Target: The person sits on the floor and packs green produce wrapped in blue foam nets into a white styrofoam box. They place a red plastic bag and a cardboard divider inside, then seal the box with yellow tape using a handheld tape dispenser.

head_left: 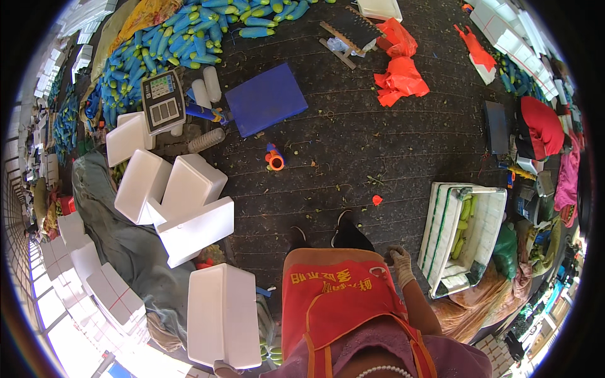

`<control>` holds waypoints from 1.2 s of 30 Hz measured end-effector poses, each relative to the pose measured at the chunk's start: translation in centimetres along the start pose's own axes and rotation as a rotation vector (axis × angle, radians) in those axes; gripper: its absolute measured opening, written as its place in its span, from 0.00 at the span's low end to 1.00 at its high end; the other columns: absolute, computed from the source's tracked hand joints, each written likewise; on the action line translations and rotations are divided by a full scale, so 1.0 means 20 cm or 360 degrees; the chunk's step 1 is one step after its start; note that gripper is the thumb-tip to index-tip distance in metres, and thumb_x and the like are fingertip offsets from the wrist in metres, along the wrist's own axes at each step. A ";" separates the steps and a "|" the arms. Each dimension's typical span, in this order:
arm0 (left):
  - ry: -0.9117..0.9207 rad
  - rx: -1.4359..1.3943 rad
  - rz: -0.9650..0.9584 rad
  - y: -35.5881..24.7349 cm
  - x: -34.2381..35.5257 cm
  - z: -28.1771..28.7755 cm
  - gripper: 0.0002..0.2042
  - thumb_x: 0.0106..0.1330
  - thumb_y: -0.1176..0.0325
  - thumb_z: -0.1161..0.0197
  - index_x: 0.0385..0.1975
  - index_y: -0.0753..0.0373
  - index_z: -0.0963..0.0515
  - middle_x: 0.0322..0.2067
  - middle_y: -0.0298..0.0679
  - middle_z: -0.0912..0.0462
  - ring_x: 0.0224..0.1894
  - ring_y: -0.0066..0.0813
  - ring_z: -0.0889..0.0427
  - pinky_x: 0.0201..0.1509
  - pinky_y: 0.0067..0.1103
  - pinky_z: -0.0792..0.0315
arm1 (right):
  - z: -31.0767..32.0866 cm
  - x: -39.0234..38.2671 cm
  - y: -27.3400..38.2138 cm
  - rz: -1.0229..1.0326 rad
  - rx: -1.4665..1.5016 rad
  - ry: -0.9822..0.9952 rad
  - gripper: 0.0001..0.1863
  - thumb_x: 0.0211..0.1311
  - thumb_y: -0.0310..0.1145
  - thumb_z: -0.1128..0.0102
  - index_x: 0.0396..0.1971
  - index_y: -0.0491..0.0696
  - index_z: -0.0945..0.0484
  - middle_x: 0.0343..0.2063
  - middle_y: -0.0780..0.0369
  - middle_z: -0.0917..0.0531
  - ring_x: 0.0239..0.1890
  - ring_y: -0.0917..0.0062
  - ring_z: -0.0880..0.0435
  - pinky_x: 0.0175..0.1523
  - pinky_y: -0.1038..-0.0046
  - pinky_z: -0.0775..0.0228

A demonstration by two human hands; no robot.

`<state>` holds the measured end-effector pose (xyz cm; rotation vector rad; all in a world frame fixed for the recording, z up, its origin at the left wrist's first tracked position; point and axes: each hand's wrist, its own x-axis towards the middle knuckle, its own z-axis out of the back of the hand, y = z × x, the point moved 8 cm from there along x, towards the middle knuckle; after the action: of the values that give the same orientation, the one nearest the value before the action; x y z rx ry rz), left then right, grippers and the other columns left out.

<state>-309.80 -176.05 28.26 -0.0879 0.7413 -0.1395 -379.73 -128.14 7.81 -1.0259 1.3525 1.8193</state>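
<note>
At the bottom, my left hand (225, 368) grips the lower end of a white foam box (222, 315), its fingers mostly out of view. My right hand (400, 263), in a pale glove, hangs beside my red apron (340, 302), fingers loosely bent and nothing visible in them. To its right stands a white foam crate (435, 227) with green edging, holding several long green vegetables (460, 233). More foam boxes (192, 186) lie tilted at the left, beside a grey-green cloth (101, 208).
A scale (162, 104), blue board (266, 99) and heap of blue-sleeved gourds (195, 41) lie ahead on the dark ground (328, 157), with orange bags (400, 82) and an orange tape dispenser (275, 157). Red cloth (542, 129) lies far right; stacked boxes (107, 290) stand left.
</note>
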 end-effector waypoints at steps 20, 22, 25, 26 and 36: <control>0.0074 0.0201 0.0170 -0.20 -0.93 -1.82 0.23 0.55 0.70 0.36 0.53 0.59 0.25 0.45 0.45 0.18 0.46 0.49 0.19 0.47 0.57 0.28 | -0.55 1.12 2.30 0.0122 -0.0625 0.0067 0.13 0.71 0.34 0.38 0.52 0.46 0.20 0.35 0.63 0.14 0.36 0.79 0.14 0.39 0.76 0.22; 0.0080 -0.0009 0.0128 -0.28 -1.14 -1.89 0.25 0.54 0.73 0.36 0.56 0.61 0.26 0.46 0.45 0.19 0.44 0.46 0.19 0.48 0.45 0.24 | -0.65 1.17 2.59 0.0288 -0.1056 0.0001 0.12 0.71 0.33 0.39 0.50 0.46 0.19 0.35 0.64 0.14 0.35 0.79 0.15 0.39 0.76 0.22; 0.0004 -0.0242 0.0135 -0.19 -1.25 -1.98 0.29 0.54 0.77 0.37 0.61 0.65 0.29 0.47 0.47 0.19 0.43 0.48 0.18 0.48 0.41 0.22 | -0.65 1.44 2.81 0.0148 -0.1340 0.0047 0.11 0.70 0.32 0.42 0.46 0.45 0.17 0.32 0.63 0.13 0.32 0.78 0.16 0.38 0.76 0.24; -0.0057 -0.0271 0.0024 -0.16 -1.34 -2.05 0.30 0.55 0.77 0.37 0.63 0.65 0.30 0.48 0.47 0.19 0.43 0.49 0.18 0.49 0.42 0.22 | -0.76 1.53 2.94 0.0035 -0.1321 0.0038 0.11 0.70 0.32 0.42 0.46 0.45 0.17 0.31 0.63 0.13 0.32 0.78 0.16 0.38 0.75 0.24; -0.0081 -0.0884 0.0621 0.23 -2.45 -3.01 0.30 0.62 0.66 0.38 0.67 0.49 0.33 0.58 0.45 0.23 0.57 0.49 0.22 0.52 0.48 0.25 | -1.93 2.60 4.37 0.0552 -0.2590 0.0323 0.15 0.68 0.40 0.44 0.45 0.49 0.15 0.37 0.52 0.13 0.41 0.66 0.12 0.48 0.65 0.23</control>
<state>-385.95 -165.59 16.10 -0.4695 0.7165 0.4435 -470.91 -186.26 -3.42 -1.7491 -0.2438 3.1204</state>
